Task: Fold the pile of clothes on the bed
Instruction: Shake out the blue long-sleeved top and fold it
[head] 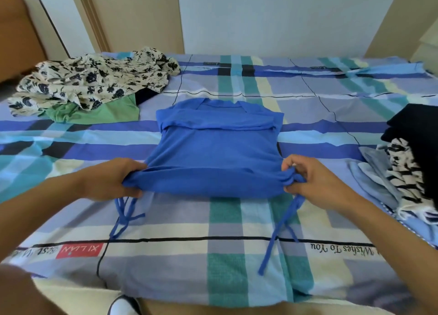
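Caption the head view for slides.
Left hand and right hand grip the blue top at its hem; unfolded pile left, folded stack right.

Pale blue-white wall spans far centre. Beige panel stands left of it, second beige panel right. Farther left, white panel crossed by thin dark line. Brown upholstered furniture at far left edge, partly cut off. Cream stepped object at far right edge, indistinct. Near bottom edge, white-and-dark item, possibly footwear, on tan floor.
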`<state>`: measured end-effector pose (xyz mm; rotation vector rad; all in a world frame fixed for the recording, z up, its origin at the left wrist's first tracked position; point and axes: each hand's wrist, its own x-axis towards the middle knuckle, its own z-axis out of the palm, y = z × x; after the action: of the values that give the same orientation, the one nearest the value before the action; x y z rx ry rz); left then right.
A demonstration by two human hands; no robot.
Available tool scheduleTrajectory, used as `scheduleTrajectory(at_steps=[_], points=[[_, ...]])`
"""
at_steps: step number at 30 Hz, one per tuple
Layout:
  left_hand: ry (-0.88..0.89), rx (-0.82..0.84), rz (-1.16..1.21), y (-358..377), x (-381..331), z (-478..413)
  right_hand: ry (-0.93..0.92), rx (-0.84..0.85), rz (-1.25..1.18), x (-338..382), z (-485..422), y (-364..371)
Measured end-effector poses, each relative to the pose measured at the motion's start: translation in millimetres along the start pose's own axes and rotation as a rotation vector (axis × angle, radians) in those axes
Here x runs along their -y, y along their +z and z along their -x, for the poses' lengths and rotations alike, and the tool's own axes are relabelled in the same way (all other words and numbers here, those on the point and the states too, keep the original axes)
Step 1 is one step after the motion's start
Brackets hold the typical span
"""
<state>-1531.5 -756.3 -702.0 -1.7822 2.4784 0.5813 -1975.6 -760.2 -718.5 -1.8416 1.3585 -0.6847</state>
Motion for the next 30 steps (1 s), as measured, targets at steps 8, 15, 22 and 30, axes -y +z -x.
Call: scheduleTrajectory(at_steps=[8, 15, 22, 30], points=[[0.011, 0.518, -0.178, 8.4, -25.7, 14.9, 0.296, 0.596, 0.367, 4.2, 19.0, -21.0], [0.021, 0.463, 0.153, -32.4, -53.3, -16.7, 0.379, 0.386, 0.378, 47.1, -31.8, -45.4], [0.005, -0.197, 0.081, -44.4, 11.3, -179.7, 0.213, -0.028, 0.355, 14.2, -184.8, -29.9], [-0.182, 0.054, -0.129, -57.7, 57.5, -310.9, 0.376, 0.238, 0.589, -31.3, -295.6, -27.3]])
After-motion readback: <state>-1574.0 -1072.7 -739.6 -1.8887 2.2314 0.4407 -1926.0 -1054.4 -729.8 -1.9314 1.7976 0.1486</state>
